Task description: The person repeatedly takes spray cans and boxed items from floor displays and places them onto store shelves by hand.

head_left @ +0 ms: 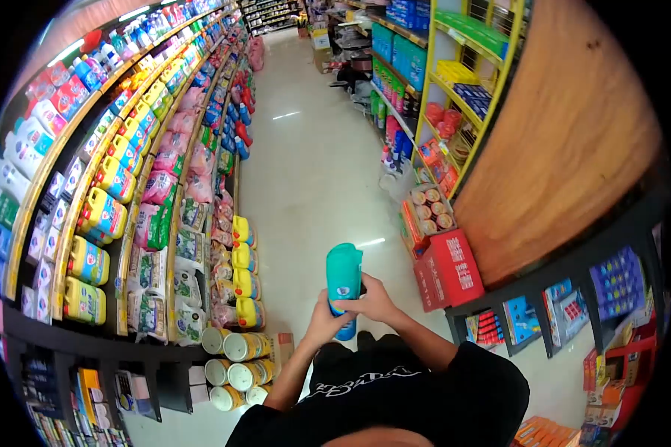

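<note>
A spray can (343, 272) with a big teal cap and a blue lower body stands out in front of my chest, roughly upright. Around its lower left side wraps my left hand (323, 322). My right hand (374, 299) grips the can from the right, with the thumb lying across its front. Both hands are closed on it; the fingers behind the can are hidden. Small print on the label is too small to read.
Shelves to the left hold yellow jugs (89, 261), pink bags (160, 186) and bottles. On the floor stand several tins (246, 346). At right are a red carton (455, 268), a yellow rack (466, 97) and a wooden panel (566, 104). The tiled aisle (298, 164) runs ahead.
</note>
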### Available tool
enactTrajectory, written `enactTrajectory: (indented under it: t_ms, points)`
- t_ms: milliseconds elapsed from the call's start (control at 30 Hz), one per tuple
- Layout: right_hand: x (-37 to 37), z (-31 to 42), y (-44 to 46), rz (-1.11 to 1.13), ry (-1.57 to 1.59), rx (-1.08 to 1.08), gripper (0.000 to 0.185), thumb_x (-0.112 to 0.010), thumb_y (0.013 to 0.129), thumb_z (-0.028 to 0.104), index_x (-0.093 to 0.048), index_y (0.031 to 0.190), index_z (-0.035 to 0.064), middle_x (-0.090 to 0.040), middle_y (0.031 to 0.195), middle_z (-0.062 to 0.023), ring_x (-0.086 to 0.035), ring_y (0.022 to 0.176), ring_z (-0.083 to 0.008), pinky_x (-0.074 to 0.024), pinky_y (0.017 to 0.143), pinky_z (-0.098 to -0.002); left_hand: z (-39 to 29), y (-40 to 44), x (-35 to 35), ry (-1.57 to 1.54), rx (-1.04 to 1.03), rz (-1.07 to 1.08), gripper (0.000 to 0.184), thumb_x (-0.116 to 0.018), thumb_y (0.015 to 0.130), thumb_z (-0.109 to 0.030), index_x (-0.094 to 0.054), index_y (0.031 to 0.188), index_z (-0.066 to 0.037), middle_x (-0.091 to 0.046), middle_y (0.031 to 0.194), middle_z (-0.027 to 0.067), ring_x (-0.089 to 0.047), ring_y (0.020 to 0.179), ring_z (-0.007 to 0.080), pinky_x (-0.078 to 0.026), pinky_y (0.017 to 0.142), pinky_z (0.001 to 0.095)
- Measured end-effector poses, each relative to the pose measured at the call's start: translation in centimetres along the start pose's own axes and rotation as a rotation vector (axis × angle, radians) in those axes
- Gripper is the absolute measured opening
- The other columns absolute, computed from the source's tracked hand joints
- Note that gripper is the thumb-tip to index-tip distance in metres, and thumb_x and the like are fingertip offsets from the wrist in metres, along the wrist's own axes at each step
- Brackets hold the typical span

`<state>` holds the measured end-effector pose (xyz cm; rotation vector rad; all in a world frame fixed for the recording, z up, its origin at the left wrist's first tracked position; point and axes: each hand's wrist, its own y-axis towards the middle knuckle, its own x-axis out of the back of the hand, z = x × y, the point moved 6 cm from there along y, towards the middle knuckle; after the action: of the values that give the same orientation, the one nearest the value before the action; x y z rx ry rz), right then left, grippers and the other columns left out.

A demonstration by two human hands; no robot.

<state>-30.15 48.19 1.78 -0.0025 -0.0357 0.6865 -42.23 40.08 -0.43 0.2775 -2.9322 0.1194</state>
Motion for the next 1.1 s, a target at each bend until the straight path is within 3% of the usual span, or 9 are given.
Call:
enactTrajectory:
  t_ms: [200, 367, 467, 633, 767, 867, 967, 1100]
  points:
    - [-1.3, -0.5, 16.0, 0.053, -0.245, 0.140, 0.063, -0.089, 0.067, 0.029, -0.063, 0.117, 0.0003, -0.070, 0.098, -0.0108, -0.067, 0.087, -0.0198, -0.0538, 0.081, -0.0339, 2.4, 12.4, 7.3, -0.136, -0.034, -0.088, 0.067, -0.079, 0.075, -0.004, -0.041, 0.130, 0.000, -0.058, 0.117, 0.0121, -0.060, 0.106, 0.0217, -0.051, 0.090, 0.0385]
    - [-0.4, -1.8, 30.3, 0.053, -0.353, -0.025, 0.060, -0.090, 0.065, 0.032, -0.066, 0.110, 0.0001, -0.068, 0.100, -0.0130, -0.066, 0.090, -0.0208, -0.0533, 0.082, -0.0354, 6.9, 25.9, 12.4, -0.244, 0.073, -0.024, 0.067, -0.080, 0.075, -0.009, -0.045, 0.131, 0.000, -0.060, 0.123, 0.0144, -0.060, 0.112, 0.0240, -0.049, 0.095, 0.0396]
    - [1.5, -0.3, 38.1, -0.029, -0.353, 0.058, 0.076, -0.089, 0.061, 0.043, -0.064, 0.119, -0.0005, -0.068, 0.104, -0.0186, -0.068, 0.093, -0.0300, -0.0534, 0.085, -0.0376, 4.8, 35.0, 16.0, -0.094, -0.062, 0.101, 0.068, -0.080, 0.075, -0.011, -0.046, 0.133, -0.003, -0.060, 0.124, 0.0132, -0.059, 0.113, 0.0239, -0.048, 0.096, 0.0389]
    - [5.6, 2.3, 48.8, -0.218, -0.340, 0.111, 0.070, -0.089, 0.068, 0.033, -0.062, 0.125, 0.0025, -0.066, 0.111, -0.0155, -0.066, 0.097, -0.0267, -0.0525, 0.086, -0.0373, 3.8, 50.7, 19.1, 0.184, -0.275, 0.305, 0.060, -0.084, 0.075, -0.018, -0.053, 0.125, -0.005, -0.060, 0.119, 0.0197, -0.060, 0.108, 0.0374, -0.048, 0.094, 0.0430]
    - [9.6, 0.3, 56.6, -0.310, -0.275, 0.022, 0.067, -0.090, 0.066, 0.034, -0.065, 0.119, 0.0019, -0.069, 0.102, -0.0137, -0.067, 0.090, -0.0233, -0.0531, 0.082, -0.0349, 2.6, 60.5, 20.4, 0.375, -0.156, 0.419, 0.059, -0.082, 0.075, -0.027, -0.057, 0.124, -0.007, -0.060, 0.122, 0.0216, -0.058, 0.116, 0.0380, -0.047, 0.096, 0.0425]
    - [13.6, -2.5, 63.6, -0.301, -0.287, -0.111, 0.065, -0.090, 0.064, 0.035, -0.066, 0.114, 0.0005, -0.071, 0.098, -0.0139, -0.068, 0.086, -0.0224, -0.0537, 0.079, -0.0355, 3.6, 67.9, 19.8, 0.400, -0.001, 0.467, 0.064, -0.083, 0.074, -0.029, -0.055, 0.125, -0.003, -0.064, 0.119, 0.0210, -0.062, 0.112, 0.0365, -0.050, 0.093, 0.0424]
    - [17.0, -3.0, 70.7, -0.288, -0.301, -0.131, 0.068, -0.089, 0.062, 0.035, -0.066, 0.116, 0.0006, -0.071, 0.102, -0.0177, -0.069, 0.092, -0.0285, -0.0543, 0.083, -0.0375, 2.3, 75.3, 19.4, 0.280, 0.165, 0.504, 0.061, -0.081, 0.075, -0.026, -0.055, 0.125, -0.002, -0.064, 0.119, 0.0202, -0.063, 0.111, 0.0348, -0.050, 0.093, 0.0421]
    - [22.1, -0.4, 81.4, -0.299, -0.371, 0.051, 0.071, -0.089, 0.061, 0.034, -0.064, 0.121, 0.0039, -0.069, 0.109, -0.0188, -0.068, 0.100, -0.0334, -0.0531, 0.089, -0.0389, 4.2, 86.4, 20.2, 0.236, -0.091, 0.322, 0.055, -0.078, 0.080, -0.019, -0.055, 0.126, -0.002, -0.065, 0.118, 0.0198, -0.065, 0.110, 0.0322, -0.052, 0.091, 0.0400]
